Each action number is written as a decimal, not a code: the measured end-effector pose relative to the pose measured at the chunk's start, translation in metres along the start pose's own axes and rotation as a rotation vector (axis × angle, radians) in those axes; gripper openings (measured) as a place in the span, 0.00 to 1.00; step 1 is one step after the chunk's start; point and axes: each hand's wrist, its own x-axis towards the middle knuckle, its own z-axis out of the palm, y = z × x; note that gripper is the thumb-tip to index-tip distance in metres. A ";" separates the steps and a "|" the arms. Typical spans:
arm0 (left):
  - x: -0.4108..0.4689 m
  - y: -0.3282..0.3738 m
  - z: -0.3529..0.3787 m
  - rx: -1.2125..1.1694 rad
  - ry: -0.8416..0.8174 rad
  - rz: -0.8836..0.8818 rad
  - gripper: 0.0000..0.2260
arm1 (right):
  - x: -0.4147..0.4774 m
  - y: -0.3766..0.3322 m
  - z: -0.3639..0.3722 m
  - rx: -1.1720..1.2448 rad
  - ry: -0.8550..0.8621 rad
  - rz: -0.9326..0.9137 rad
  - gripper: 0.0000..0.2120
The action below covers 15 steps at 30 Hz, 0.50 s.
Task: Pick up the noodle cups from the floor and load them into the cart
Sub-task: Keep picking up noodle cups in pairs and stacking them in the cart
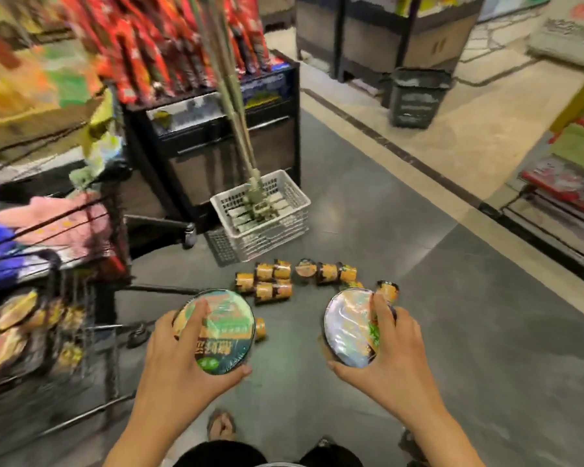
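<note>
My left hand (pixel 172 362) grips a noodle cup (pixel 221 332) with a green and orange lid, held above the floor. My right hand (pixel 390 345) grips a second noodle cup (pixel 346 328) whose shiny lid faces me. Several more orange noodle cups (pixel 277 281) lie on their sides in a cluster on the grey floor just beyond my hands. The wire cart (pixel 81 332) stands at the left, blurred, with several noodle cups (pixel 11 328) stacked in its lower part.
A white plastic crate (pixel 284 214) holding a mop stands on the floor behind the cups. A black shelf unit (pixel 216 146) with red packets is behind it. A dark basket (pixel 415 96) stands further back right. Shelves line the right edge. My sandalled foot (pixel 221 426) is below.
</note>
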 end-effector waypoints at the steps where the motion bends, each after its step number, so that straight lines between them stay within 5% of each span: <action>1: -0.003 -0.009 -0.006 -0.001 0.019 -0.025 0.54 | 0.001 -0.013 0.004 -0.003 -0.010 -0.030 0.57; 15: -0.072 -0.229 -0.116 -0.031 0.153 -0.303 0.54 | -0.036 -0.242 0.160 -0.001 -0.174 -0.360 0.55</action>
